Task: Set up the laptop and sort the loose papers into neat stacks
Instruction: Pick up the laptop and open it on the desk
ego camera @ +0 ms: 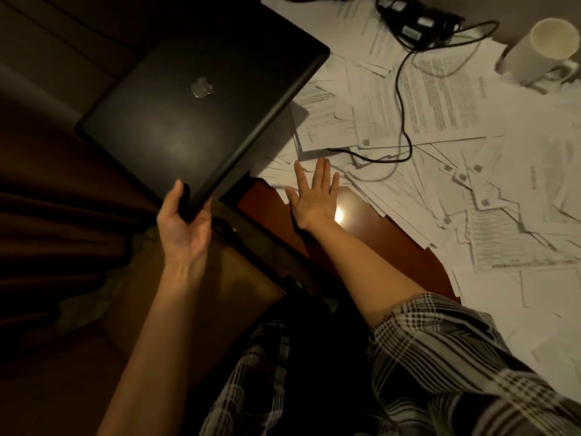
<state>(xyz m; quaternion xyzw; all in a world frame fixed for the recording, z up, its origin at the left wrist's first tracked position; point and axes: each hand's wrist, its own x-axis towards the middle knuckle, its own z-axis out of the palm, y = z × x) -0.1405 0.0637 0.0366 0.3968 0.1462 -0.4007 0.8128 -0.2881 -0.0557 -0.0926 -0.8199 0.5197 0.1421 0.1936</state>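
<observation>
A closed black laptop with a silver logo hangs tilted in the air over the table's left edge. My left hand grips its near corner, thumb on the lid and fingers underneath. Loose printed papers lie scattered and overlapping across most of the table. My right hand lies flat with straight, spread fingers, its fingertips on the near edge of the papers and its palm over bare wood.
A black cable runs from a power adapter at the back over the papers toward my right hand. A white mug stands at the far right. Red-brown table wood shows near me. A dark brown chair sits to the left.
</observation>
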